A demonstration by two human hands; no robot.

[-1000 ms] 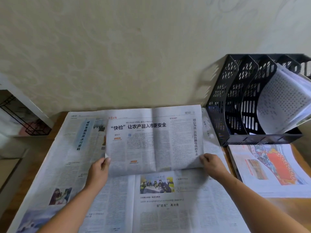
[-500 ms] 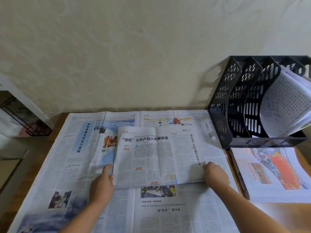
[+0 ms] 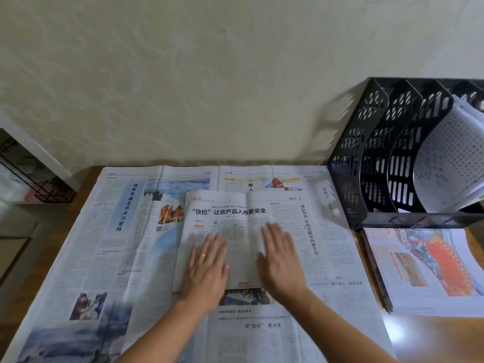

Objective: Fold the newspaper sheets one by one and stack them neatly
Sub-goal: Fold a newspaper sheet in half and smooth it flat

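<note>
Wooden desk [image 3: 429,339] against a pale wall: the left hand [image 3: 207,271] and right hand [image 3: 281,263] lie flat, fingers straight, pressing the folded newspaper sheet [image 3: 235,218] at centre, atop a spread open sheet [image 3: 104,244]. At two o'clock stands a black file rack [image 3: 372,153]; at three o'clock, a paper stack [image 3: 424,271].

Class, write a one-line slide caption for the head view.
Both hands, left and right, press flat on a folded newspaper sheet atop an open newspaper spread.
</note>
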